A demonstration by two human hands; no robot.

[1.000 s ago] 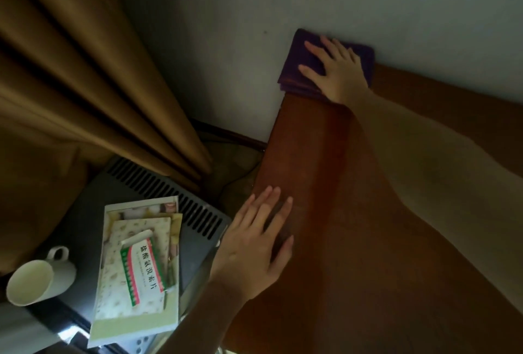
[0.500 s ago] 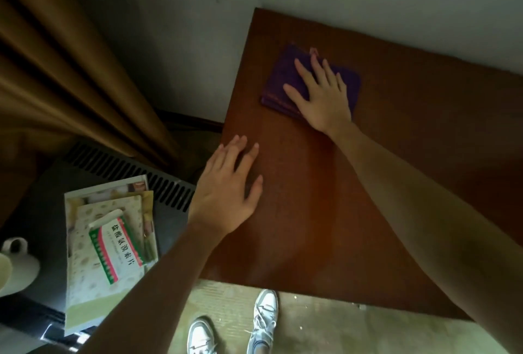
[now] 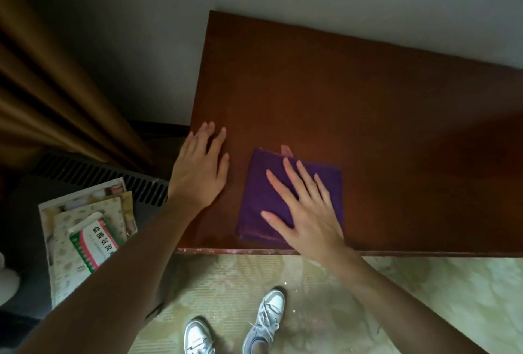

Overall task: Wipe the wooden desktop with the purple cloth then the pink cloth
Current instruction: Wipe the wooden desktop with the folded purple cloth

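Observation:
The folded purple cloth lies on the wooden desktop near its front left corner, close to the front edge. My right hand presses flat on the cloth with fingers spread, covering its right half. A small pink bit sticks out from under the cloth's far edge; I cannot tell what it belongs to. My left hand rests flat and empty on the bare wood at the desk's left edge, a short gap left of the cloth.
Left of the desk stands a dark vented unit with booklets and a green-and-red medicine box on top, and a white mug at the frame edge. A brown curtain hangs behind. My shoes stand on the floor below.
My right hand has dragged the purple cloth from the far left corner by the wall back toward the front edge. My left hand stayed flat at the left edge.

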